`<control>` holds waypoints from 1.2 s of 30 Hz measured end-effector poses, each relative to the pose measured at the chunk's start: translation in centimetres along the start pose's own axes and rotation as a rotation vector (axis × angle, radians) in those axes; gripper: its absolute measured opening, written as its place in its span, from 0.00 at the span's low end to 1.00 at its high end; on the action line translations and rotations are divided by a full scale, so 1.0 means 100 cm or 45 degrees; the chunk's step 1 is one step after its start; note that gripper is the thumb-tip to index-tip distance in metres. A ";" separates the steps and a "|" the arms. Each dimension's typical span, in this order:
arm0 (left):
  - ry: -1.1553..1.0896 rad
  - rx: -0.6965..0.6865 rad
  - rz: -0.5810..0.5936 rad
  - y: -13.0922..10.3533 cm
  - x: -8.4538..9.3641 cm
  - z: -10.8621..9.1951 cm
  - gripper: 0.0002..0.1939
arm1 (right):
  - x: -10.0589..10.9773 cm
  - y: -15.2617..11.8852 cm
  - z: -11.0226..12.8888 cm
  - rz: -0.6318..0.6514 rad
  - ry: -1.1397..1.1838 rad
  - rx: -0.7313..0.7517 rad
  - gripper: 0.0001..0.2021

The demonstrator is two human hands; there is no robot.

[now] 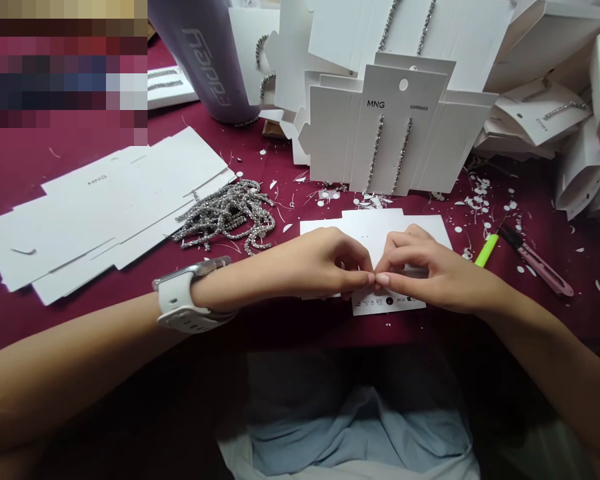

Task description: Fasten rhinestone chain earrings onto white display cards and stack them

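Note:
My left hand (333, 263), with a white watch (183, 300) on its wrist, is closed in a pinch. Its fingertips meet those of my right hand (423, 267), also pinched; whatever sits between them is too small to make out. Both hands are over a flat white earring card (375, 223) with small printed symbols on its near end and tiny holes farther up. Left of the hands lies a tangled pile of silver rhinestone chain earrings (230, 210). Behind the card stands a finished earring card (405, 90) marked MNG, carrying two silver chains.
Unfolded white cards (115, 200) lie stacked at left. A purple tumbler (205, 60) stands at back. More white cards (535, 113) crowd the back right. A green marker (487, 249) and a pink cutter (545, 267) lie right. Paper scraps (477, 193) dot the dark red cloth.

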State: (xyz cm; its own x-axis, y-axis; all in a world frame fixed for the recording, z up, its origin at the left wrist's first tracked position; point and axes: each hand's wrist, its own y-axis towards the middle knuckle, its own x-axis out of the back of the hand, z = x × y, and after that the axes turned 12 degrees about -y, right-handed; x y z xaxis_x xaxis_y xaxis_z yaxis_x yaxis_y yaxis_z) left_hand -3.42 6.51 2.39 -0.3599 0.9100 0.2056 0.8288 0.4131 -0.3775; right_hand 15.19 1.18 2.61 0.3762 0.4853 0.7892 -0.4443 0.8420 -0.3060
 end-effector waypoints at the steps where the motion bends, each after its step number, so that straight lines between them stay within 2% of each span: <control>1: 0.001 -0.004 -0.003 0.000 0.000 0.000 0.11 | 0.000 0.000 0.000 0.003 -0.001 -0.002 0.16; 6: -0.026 -0.010 0.012 0.001 0.001 0.001 0.12 | 0.000 0.000 0.001 0.012 -0.014 -0.014 0.14; 11: -0.041 -0.086 0.049 0.001 0.006 0.002 0.12 | 0.002 -0.003 0.000 -0.070 -0.093 0.049 0.10; 15: -0.119 -0.206 -0.085 -0.003 0.009 -0.001 0.11 | -0.001 -0.010 -0.002 -0.293 -0.224 0.185 0.07; 18: -0.159 -0.308 -0.219 -0.004 0.007 -0.003 0.10 | -0.010 -0.013 -0.001 -0.453 -0.443 0.316 0.08; 22: 0.012 -0.498 -0.363 -0.006 0.003 -0.005 0.09 | -0.019 -0.013 0.001 -0.604 -0.749 0.458 0.04; 26: 0.259 -0.695 -0.495 -0.006 -0.001 -0.003 0.08 | -0.016 -0.013 -0.001 -0.717 -0.777 0.474 0.03; 30: 0.503 -0.826 -0.461 -0.004 -0.002 0.004 0.07 | -0.011 -0.014 -0.007 -0.704 -0.703 0.456 0.03; 36: 0.702 -0.822 -0.409 0.000 -0.003 0.015 0.10 | -0.010 -0.019 -0.015 -0.655 -0.646 0.468 0.07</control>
State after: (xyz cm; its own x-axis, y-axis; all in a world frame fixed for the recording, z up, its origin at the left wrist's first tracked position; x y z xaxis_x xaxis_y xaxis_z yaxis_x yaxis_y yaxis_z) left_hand -3.93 6.28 0.92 -0.4970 0.5401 0.6792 0.8625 0.3938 0.3180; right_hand 16.82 -0.53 1.62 0.2307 -0.1821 0.9558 -0.5878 0.7567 0.2860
